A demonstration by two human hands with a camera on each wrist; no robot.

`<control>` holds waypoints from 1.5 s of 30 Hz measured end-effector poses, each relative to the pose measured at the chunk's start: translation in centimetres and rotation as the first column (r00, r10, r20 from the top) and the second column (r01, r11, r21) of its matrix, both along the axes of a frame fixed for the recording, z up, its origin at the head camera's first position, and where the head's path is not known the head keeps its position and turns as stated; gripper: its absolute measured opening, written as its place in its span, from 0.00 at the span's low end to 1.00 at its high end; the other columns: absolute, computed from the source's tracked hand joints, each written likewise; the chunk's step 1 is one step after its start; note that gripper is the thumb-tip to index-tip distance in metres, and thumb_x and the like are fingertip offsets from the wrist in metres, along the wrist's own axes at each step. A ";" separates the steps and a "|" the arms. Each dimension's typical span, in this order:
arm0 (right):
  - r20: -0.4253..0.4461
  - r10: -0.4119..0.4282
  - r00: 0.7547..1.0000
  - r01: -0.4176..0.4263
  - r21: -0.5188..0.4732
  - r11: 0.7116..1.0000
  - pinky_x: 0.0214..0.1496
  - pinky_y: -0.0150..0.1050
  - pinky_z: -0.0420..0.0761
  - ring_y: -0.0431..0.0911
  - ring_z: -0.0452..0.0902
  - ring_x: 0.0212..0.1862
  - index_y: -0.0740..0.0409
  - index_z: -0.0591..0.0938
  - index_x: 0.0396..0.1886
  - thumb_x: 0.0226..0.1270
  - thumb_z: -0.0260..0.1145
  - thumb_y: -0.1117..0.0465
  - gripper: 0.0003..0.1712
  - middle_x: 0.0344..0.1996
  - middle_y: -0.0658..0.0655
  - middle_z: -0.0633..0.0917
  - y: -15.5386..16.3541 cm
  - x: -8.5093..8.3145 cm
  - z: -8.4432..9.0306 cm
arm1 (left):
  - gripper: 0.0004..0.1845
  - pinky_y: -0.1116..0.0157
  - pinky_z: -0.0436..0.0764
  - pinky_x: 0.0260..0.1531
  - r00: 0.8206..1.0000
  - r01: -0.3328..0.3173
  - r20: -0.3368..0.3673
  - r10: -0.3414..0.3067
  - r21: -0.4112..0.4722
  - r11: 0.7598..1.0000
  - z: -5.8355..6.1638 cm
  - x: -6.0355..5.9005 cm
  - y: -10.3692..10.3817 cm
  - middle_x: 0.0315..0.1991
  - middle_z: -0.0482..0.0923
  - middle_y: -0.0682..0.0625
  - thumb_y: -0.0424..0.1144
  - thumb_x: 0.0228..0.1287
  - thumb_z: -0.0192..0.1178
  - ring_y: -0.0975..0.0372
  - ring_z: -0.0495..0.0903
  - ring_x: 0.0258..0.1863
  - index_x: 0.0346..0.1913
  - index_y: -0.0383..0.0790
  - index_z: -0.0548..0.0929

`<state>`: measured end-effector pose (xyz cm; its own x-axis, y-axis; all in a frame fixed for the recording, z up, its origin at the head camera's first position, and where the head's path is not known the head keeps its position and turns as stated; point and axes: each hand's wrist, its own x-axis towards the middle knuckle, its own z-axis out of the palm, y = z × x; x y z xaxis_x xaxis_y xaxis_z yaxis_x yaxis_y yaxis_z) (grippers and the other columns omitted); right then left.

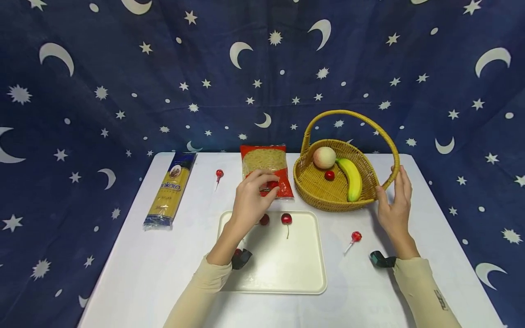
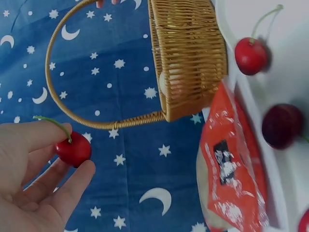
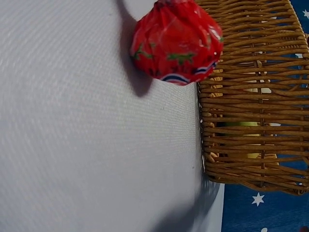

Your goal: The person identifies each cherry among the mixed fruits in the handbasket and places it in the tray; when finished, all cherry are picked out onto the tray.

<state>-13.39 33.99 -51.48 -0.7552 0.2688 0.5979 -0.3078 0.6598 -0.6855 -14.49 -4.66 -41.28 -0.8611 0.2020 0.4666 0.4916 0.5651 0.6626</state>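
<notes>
My left hand (image 1: pixel 252 200) pinches a red cherry (image 2: pixel 74 149) between thumb and fingers, its green stem upward, over the front of the red pasta bag (image 1: pixel 264 164). My right hand (image 1: pixel 395 207) holds the wicker basket (image 1: pixel 301 191) at the right foot of its handle, thumb on the near side and fingers beyond. Inside the basket lie a peach (image 1: pixel 324 157), a banana (image 1: pixel 351 180) and a cherry (image 1: pixel 329 175). Below my left hand, the cream tray (image 1: pixel 287 269) bears a cherry with a stem (image 1: pixel 286 218), a darker cherry (image 2: pixel 283 126) and another partly hidden by the wrist.
A long spaghetti pack (image 1: pixel 170 191) lies at the table's left. One red lollipop (image 1: pixel 219 173) is near the back, another lollipop (image 1: pixel 356 236) between the tray and my right wrist. A dark blue cloth (image 1: pixel 221 100) with moons and stars hangs behind the white table.
</notes>
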 end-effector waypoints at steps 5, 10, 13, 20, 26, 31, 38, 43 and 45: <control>-0.012 0.007 1.000 -0.007 -0.007 1.000 0.88 0.40 0.52 0.58 0.52 0.86 0.50 0.62 0.86 0.76 0.65 0.71 0.43 0.83 0.62 0.64 0.0 0.0 -0.1 | 0.12 0.60 0.89 0.45 1.000 -0.018 -0.011 0.018 -0.021 1.000 -0.7 1.9 -1.6 0.49 0.89 0.49 0.29 0.62 0.75 0.58 0.89 0.44 0.48 0.41 0.93; -0.007 0.011 1.000 -0.011 -0.004 1.000 0.88 0.41 0.52 0.56 0.52 0.86 0.50 0.63 0.85 0.75 0.65 0.71 0.43 0.82 0.62 0.65 -0.1 0.0 -0.1 | 0.12 0.61 0.90 0.43 0.997 -0.053 -0.055 0.050 -0.039 0.998 -1.7 4.8 -3.2 0.50 0.89 0.49 0.29 0.60 0.77 0.60 0.90 0.44 0.47 0.41 0.93; 0.009 0.009 1.000 -0.009 -0.006 1.000 0.89 0.43 0.51 0.54 0.51 0.87 0.49 0.62 0.86 0.77 0.65 0.69 0.42 0.83 0.61 0.62 -0.1 0.0 0.1 | 0.13 0.62 0.87 0.36 0.996 -0.064 -0.069 0.061 -0.044 0.997 -2.6 6.2 -3.8 0.49 0.89 0.49 0.29 0.58 0.78 0.60 0.90 0.44 0.46 0.41 0.93; 0.021 0.001 1.000 -0.001 0.001 1.000 0.90 0.45 0.50 0.58 0.51 0.87 0.50 0.61 0.86 0.79 0.64 0.65 0.41 0.84 0.62 0.62 0.0 0.1 0.1 | 0.13 0.61 0.90 0.47 0.999 -0.020 -0.031 0.015 -0.162 0.987 -5.3 7.7 -3.7 0.48 0.89 0.50 0.28 0.57 0.78 0.59 0.90 0.47 0.45 0.40 0.93; -0.001 0.003 1.000 -0.003 -0.011 1.000 0.89 0.45 0.49 0.59 0.52 0.86 0.51 0.62 0.86 0.77 0.65 0.66 0.41 0.83 0.62 0.62 0.0 -0.1 -0.2 | 0.10 0.63 0.89 0.44 1.000 0.011 0.001 -0.011 -0.302 0.953 -6.7 7.9 -3.2 0.49 0.89 0.50 0.30 0.60 0.77 0.59 0.89 0.47 0.45 0.40 0.93; -0.004 0.006 1.000 -0.006 -0.003 1.000 0.90 0.45 0.48 0.61 0.51 0.86 0.52 0.61 0.86 0.78 0.64 0.68 0.41 0.83 0.64 0.63 -0.3 0.1 0.2 | 0.09 0.60 0.89 0.44 0.993 0.073 0.108 -0.036 -0.353 0.933 -7.6 7.8 -3.1 0.49 0.88 0.51 0.31 0.62 0.76 0.58 0.90 0.47 0.44 0.42 0.93; -0.001 0.020 1.000 -0.020 0.001 1.000 0.90 0.44 0.49 0.57 0.52 0.87 0.50 0.62 0.86 0.76 0.66 0.68 0.43 0.83 0.62 0.63 0.0 0.0 0.1 | 0.06 0.62 0.88 0.39 0.993 0.116 0.083 -0.087 -0.482 0.869 -9.6 7.9 -2.9 0.44 0.85 0.50 0.31 0.67 0.72 0.59 0.87 0.42 0.44 0.43 0.92; 0.002 0.007 1.000 -0.007 0.002 1.000 0.90 0.46 0.50 0.60 0.53 0.86 0.53 0.62 0.86 0.75 0.66 0.71 0.44 0.83 0.64 0.63 -0.3 0.1 0.3 | 0.07 0.61 0.89 0.35 0.995 0.096 0.041 -0.087 -0.514 0.852 -9.7 7.9 -2.7 0.47 0.87 0.51 0.33 0.66 0.73 0.58 0.88 0.45 0.44 0.47 0.92; -0.004 0.003 1.000 -0.003 -0.002 1.000 0.90 0.46 0.49 0.63 0.53 0.85 0.55 0.62 0.85 0.74 0.66 0.73 0.44 0.83 0.66 0.62 -0.6 0.2 0.6 | 0.09 0.60 0.89 0.34 0.996 0.086 0.025 -0.085 -0.517 0.852 -9.4 7.8 -2.6 0.50 0.88 0.52 0.34 0.65 0.75 0.58 0.89 0.48 0.46 0.49 0.92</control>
<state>-13.14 33.42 -50.92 -0.7537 0.2680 0.6001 -0.3123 0.6574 -0.6858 -6.72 -7.27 -50.68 -0.8296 0.4868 0.2736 0.5534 0.7820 0.2868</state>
